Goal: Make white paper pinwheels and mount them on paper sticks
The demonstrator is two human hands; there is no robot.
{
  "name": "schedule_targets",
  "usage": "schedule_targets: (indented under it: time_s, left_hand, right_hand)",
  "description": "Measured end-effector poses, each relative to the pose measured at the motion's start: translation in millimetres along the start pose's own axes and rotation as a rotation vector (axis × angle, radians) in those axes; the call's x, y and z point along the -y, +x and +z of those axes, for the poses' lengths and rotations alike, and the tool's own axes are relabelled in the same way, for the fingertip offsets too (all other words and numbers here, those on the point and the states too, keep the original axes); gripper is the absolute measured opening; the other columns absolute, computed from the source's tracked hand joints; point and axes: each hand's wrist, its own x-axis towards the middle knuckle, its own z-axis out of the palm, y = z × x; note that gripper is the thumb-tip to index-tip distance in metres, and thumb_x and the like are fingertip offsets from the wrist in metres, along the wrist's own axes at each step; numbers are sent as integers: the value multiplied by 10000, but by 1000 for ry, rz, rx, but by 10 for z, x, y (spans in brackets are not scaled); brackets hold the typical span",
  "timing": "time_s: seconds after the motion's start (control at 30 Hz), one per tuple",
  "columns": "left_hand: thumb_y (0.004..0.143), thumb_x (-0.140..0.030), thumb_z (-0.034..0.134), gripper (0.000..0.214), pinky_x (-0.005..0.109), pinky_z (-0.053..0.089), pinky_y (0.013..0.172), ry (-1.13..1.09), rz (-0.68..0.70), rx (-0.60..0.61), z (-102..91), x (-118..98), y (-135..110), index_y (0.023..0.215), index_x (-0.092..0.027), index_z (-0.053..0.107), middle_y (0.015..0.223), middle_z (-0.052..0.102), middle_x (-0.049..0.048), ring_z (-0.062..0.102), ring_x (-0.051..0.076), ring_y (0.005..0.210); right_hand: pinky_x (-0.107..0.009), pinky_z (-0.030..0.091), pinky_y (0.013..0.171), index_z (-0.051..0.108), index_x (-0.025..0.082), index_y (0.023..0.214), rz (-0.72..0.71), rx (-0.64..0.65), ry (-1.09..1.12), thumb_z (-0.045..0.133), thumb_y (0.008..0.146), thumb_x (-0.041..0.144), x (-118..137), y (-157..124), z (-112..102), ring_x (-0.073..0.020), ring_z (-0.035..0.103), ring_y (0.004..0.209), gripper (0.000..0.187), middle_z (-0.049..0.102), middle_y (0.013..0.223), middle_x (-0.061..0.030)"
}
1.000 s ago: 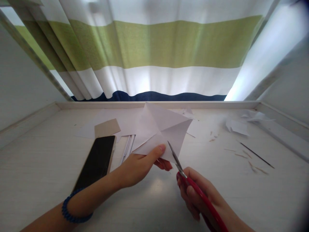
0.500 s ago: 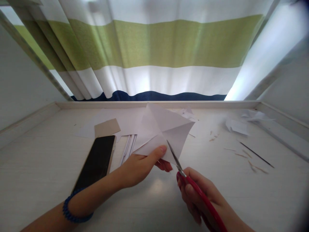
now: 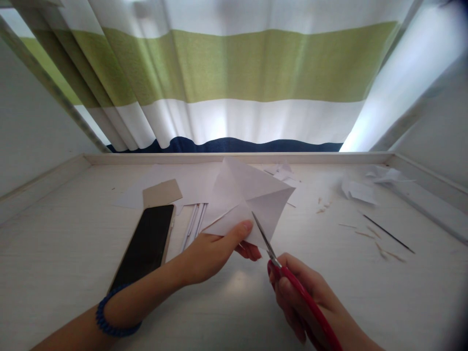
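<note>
My left hand (image 3: 215,251) pinches the lower corner of a folded white paper (image 3: 248,197), thumb on top, and holds it above the table. A blue coiled band sits on that wrist. My right hand (image 3: 307,297) grips red-handled scissors (image 3: 292,282). Their metal blades point up and left, and the tips are in the paper's lower edge just right of my left thumb.
A black phone (image 3: 146,246) lies left of my left arm, with a tan card (image 3: 161,193), white sheets and a white pen (image 3: 193,224) beyond it. Paper scraps (image 3: 360,191), small slivers and a thin dark stick (image 3: 389,234) lie to the right. A striped curtain hangs behind the white table (image 3: 54,263).
The scissor blades have slid a little further up into the paper's edge. The paper has shifted slightly to the right. My hands have otherwise kept their places.
</note>
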Motion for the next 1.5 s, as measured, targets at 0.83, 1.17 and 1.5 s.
schedule_targets:
  time_s: [0.83, 1.17, 1.5]
  left_hand:
    - [821, -420, 393, 418, 181, 454, 723, -23, 50, -26, 16, 135, 32, 620, -181, 671, 612, 685, -31, 625, 116, 667]
    - [825, -402, 401, 402, 187, 476, 683, -69, 81, -20, 23, 157, 60, 637, -161, 662, 592, 678, -20, 630, 114, 622]
    - [828, -377, 409, 369, 182, 479, 666, -101, 92, -15, 42, 142, 46, 662, -151, 648, 578, 668, -16, 625, 107, 597]
  right_hand:
    - [-149, 186, 302, 383, 195, 675, 21, -15, -46, 462, 787, 490, -40, 1, -28, -29, 311, 331, 325, 347, 464, 97]
    - [-138, 191, 299, 379, 199, 691, 38, -4, -11, 476, 791, 469, -18, -11, -33, -18, 310, 326, 304, 357, 470, 102]
    - [-140, 205, 335, 389, 197, 753, -15, 13, 50, 465, 819, 421, -73, 18, -20, -15, 301, 360, 245, 352, 508, 105]
